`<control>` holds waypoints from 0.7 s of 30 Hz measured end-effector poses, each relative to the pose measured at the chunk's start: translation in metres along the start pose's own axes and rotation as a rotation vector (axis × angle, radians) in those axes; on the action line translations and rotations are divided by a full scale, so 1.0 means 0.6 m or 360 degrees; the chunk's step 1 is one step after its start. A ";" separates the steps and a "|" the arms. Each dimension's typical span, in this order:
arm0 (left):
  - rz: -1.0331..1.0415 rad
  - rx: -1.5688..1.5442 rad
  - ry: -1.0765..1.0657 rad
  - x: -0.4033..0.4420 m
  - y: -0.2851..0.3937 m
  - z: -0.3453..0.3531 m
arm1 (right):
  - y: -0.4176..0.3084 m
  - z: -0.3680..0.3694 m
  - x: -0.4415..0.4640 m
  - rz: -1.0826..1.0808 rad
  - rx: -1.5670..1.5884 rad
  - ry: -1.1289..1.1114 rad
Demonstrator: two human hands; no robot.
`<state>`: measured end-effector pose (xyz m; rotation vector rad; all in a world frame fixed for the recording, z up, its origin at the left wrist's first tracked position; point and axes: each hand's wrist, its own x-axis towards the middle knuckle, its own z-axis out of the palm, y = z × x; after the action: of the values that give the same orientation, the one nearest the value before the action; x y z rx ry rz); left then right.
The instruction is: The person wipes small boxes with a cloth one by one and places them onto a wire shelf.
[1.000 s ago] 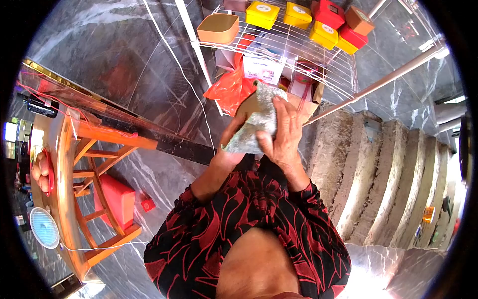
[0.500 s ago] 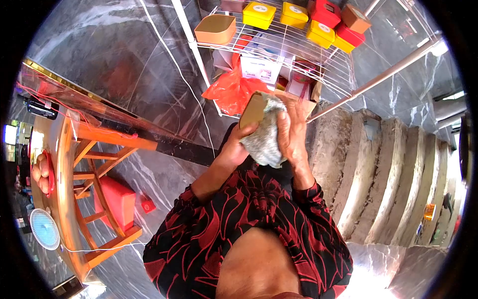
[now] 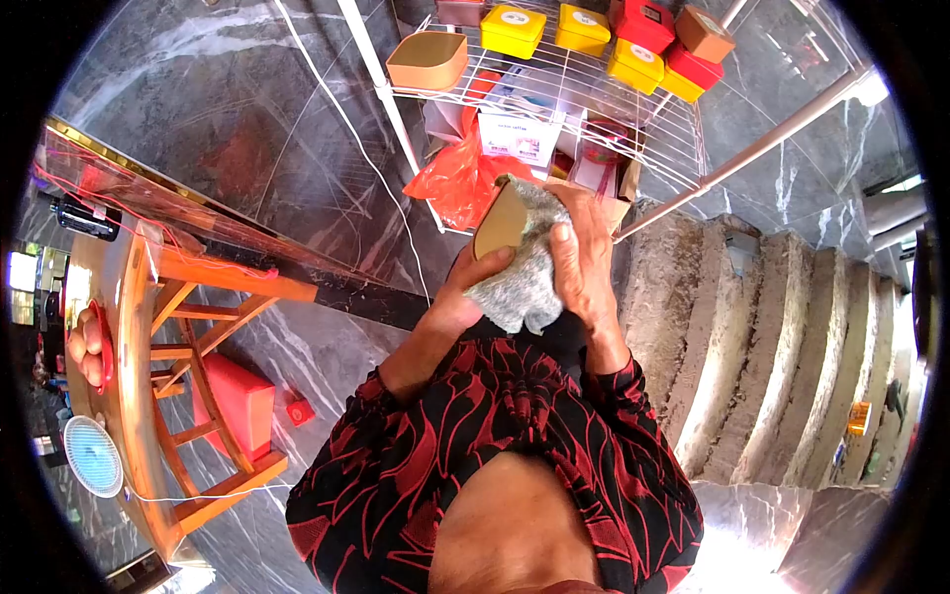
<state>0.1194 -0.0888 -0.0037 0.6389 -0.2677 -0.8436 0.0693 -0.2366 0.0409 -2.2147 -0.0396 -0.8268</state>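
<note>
In front of my chest is a tan box with a flat face and rounded corners. My left hand grips its lower left side, thumb on the face. A crumpled grey cloth covers the box's right side and hangs below it. My right hand is closed over the cloth from the right, pressing it to the box. The box's underside and most of my left fingers are hidden.
Ahead stands a white wire rack with a similar tan box, yellow boxes and red boxes. A red plastic bag hangs low there. Rough concrete steps rise right; a wooden chair stands left.
The cloth has shifted slightly down and left, and more of the box's tan face shows. Both hands keep their hold.
</note>
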 end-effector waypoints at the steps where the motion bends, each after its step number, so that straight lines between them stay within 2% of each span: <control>1: 0.0000 0.0001 -0.0002 0.003 -0.007 -0.011 | 0.004 -0.006 0.004 0.0061 0.0161 -0.0065; 4: 0.0024 0.0279 -0.0035 0.006 -0.013 -0.026 | 0.027 -0.017 0.000 0.0210 0.0418 -0.0222; 6: 0.0030 0.0465 -0.0113 -0.002 -0.007 -0.021 | 0.025 -0.022 -0.002 0.0590 0.0884 -0.0327; 7: 0.0037 0.0653 -0.0190 -0.008 -0.003 -0.017 | 0.024 -0.026 -0.003 0.0591 0.0887 -0.0333; 9: 0.0028 0.0847 -0.0224 -0.016 0.004 -0.010 | 0.026 -0.035 -0.003 0.0763 0.1208 -0.0709; 11: -0.0051 0.0950 -0.0283 -0.018 0.005 -0.006 | 0.028 -0.031 -0.011 0.0836 0.1237 -0.0692; 13: -0.0123 0.0934 -0.0233 -0.020 0.002 -0.009 | -0.014 -0.038 -0.008 0.1214 0.1223 -0.0413; 14: -0.0122 0.0980 -0.0266 -0.019 0.000 -0.009 | -0.008 -0.030 -0.008 0.1068 0.1142 -0.0308; 15: -0.0121 0.1026 -0.0298 -0.019 -0.002 -0.008 | 0.002 -0.027 -0.009 0.1070 0.1140 -0.0301; 17: -0.0112 0.1008 -0.0319 -0.016 0.003 0.000 | 0.021 -0.022 -0.011 0.1278 0.1286 -0.0359; 19: -0.0099 0.0992 -0.0328 -0.015 0.005 0.000 | 0.028 -0.016 -0.019 0.0922 0.1041 -0.0289; 21: 0.0021 0.0931 -0.0228 -0.010 0.004 -0.002 | 0.044 -0.011 -0.021 0.1193 0.1212 -0.0279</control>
<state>0.1177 -0.0824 -0.0029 1.1204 -0.6615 -0.8004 0.0632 -0.2571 0.0197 -1.3928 0.3206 -0.1401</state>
